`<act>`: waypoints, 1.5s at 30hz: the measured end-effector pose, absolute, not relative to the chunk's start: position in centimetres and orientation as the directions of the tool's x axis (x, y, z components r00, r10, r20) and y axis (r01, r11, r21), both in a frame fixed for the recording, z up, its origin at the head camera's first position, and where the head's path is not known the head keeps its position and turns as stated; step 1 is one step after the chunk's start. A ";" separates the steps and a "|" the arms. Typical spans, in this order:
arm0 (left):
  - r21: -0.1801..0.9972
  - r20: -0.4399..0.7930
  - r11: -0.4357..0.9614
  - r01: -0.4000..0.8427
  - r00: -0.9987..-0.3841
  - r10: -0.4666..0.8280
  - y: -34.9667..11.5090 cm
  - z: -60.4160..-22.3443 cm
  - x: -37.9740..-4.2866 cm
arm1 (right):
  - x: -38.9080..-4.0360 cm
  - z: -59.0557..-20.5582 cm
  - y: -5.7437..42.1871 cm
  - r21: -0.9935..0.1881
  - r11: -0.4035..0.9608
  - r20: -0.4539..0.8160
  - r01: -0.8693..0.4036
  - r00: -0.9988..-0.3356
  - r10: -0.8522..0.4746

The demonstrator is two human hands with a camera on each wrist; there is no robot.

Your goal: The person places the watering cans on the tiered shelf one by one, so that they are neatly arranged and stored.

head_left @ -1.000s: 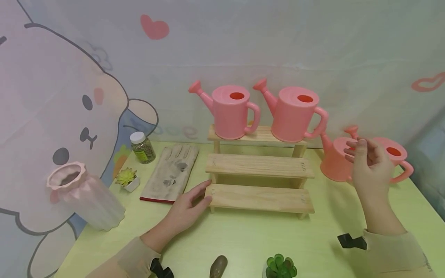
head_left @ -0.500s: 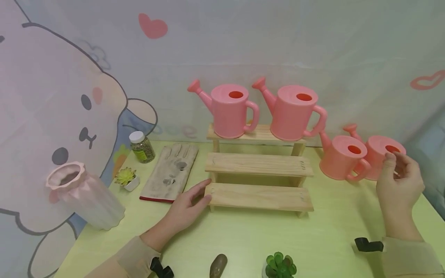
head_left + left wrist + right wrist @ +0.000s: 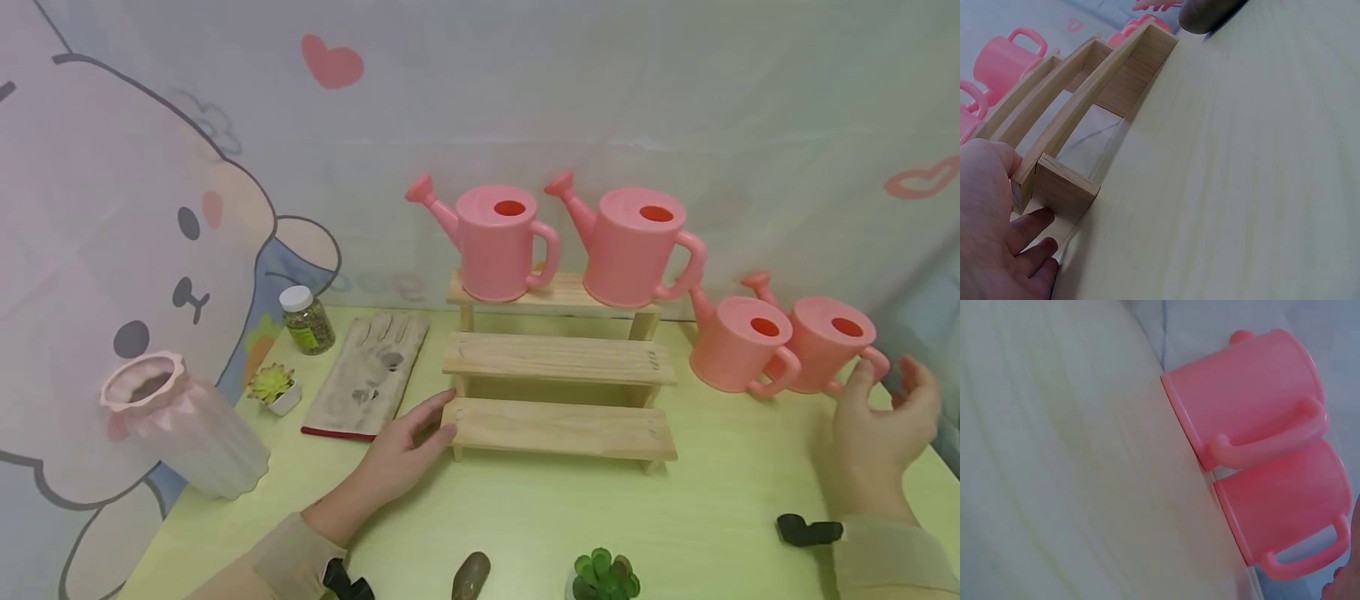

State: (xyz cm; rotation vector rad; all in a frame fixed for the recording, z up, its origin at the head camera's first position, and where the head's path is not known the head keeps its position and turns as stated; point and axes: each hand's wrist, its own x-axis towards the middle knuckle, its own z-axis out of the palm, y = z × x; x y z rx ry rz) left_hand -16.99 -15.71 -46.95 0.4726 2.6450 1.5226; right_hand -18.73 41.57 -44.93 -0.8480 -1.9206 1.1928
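My left hand (image 3: 393,458) holds the left end of the wooden three-step stand (image 3: 562,428) at its lowest shelf. In the left wrist view its fingers (image 3: 1034,228) lie against the stand's leg below the board. Two pink watering cans (image 3: 495,242) stand side by side on the top shelf; both lower shelves are bare. Another pink watering can (image 3: 741,344) stands on the table right of the stand, overlapping a fourth-like one (image 3: 823,342) beside it. My right hand (image 3: 881,429), fingers loosely bent and holding nothing, is right by the outermost can's handle (image 3: 1307,556).
A work glove (image 3: 371,375) lies left of the stand. Beyond it are a white-lidded jar (image 3: 308,321), a small potted succulent (image 3: 276,386) and a tilted-looking pink-white vase (image 3: 198,433). A brown rounded object (image 3: 471,575) and a green succulent (image 3: 606,575) are at the near edge.
My right hand has moved right and toward me, from in front of the two table cans to beside the outermost handle. The left hand and the cans stay in place.
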 end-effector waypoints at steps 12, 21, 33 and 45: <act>0.844 0.125 0.474 0.250 -0.952 0.280 -15.7 -46.6 -17.1 | -20.3 -46.0 44.5 -0.917 0.296 0.060 0.268 -0.639 0.767; 0.859 0.092 0.462 0.219 -0.955 0.282 -15.5 -46.7 -17.3 | -20.4 -46.5 45.0 -0.916 0.226 -0.020 0.332 -0.600 0.800; 0.858 0.090 0.468 0.213 -0.958 0.272 -15.5 -46.7 -16.8 | -20.2 -46.9 45.2 -0.862 0.247 -0.057 0.442 -0.570 0.820; 0.856 0.086 0.470 0.213 -0.957 0.278 -15.6 -46.8 -16.8 | -19.6 -46.8 44.9 -0.820 0.275 -0.072 0.503 -0.567 0.821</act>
